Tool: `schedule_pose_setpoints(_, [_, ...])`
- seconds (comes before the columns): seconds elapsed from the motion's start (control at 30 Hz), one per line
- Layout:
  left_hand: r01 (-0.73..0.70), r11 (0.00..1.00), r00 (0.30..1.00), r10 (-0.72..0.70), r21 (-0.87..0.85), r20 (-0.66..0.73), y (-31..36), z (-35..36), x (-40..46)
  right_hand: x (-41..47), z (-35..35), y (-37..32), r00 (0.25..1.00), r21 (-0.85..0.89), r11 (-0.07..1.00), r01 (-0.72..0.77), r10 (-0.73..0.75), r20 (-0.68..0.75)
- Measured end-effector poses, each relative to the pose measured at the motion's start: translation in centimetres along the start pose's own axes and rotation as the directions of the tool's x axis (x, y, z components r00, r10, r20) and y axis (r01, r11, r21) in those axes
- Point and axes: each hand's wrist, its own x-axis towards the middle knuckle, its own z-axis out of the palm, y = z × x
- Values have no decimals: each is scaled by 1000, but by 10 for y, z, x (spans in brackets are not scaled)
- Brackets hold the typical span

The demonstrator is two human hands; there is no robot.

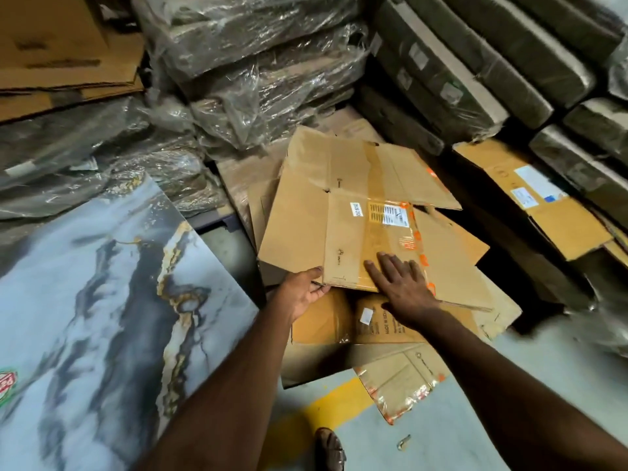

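Observation:
A flattened brown cardboard box [343, 212] with tape and a white shipping label lies on top of a pile of other flattened cartons [384, 328] on the floor. My left hand [304, 292] grips the near edge of the top box, thumb on top and fingers curled underneath. My right hand [402, 285] lies flat on the taped near part of the same box, fingers straight and spread.
A large marble-patterned slab [102, 311] leans at the left. Plastic-wrapped bundles [251, 69] are stacked behind, dark wrapped packs [475, 62] at the right, a labelled carton [530, 195] beside them. Grey floor with a yellow line [316, 409] is near my foot [331, 450].

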Motion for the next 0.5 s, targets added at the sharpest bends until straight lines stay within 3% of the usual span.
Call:
schedule_pose_setpoints(0.1, [26, 995, 1000, -26, -96, -3, -1, -4, -5, 12, -3, -15, 1000, 38, 999, -9, 9, 2])
schedule_pose_setpoints(0.23, [35, 977, 980, -75, -210, -183, -8, -22, 3, 18, 19, -16, 999, 9, 1000, -29, 29, -34])
schedule_pose_setpoints(0.4, [125, 968, 960, -172, -216, -219, -27, -22, 2, 8, 37, -15, 995, 81, 997, -20, 12, 96])
schedule_pose_setpoints(0.5, [240, 966, 944, -256, -99, -206, -36, -23, 2, 3, 43, -18, 987, 175, 984, -12, -17, 161])
